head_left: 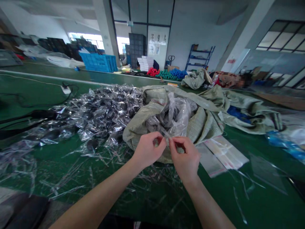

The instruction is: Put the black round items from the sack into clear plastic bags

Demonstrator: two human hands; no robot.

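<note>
My left hand (150,149) and my right hand (184,156) are close together over the near edge of an olive woven sack (205,124). The fingertips of both are pinched on a piece of clear plastic (166,133) between them. Bunched translucent plastic (179,114) fills the sack's open mouth just behind. To the left lies a large heap of dark items in clear wrappers (107,108). A stack of flat clear bags (225,152) rests on the green table (247,197), right of my right hand.
Thin plastic strips (66,178) litter the near table. A second sack (252,111) and blue plastic film (286,144) lie to the right. Further back are a blue crate (98,62), colored rolls (169,73), and a person (228,79) at right. A black cable (54,103) lies left.
</note>
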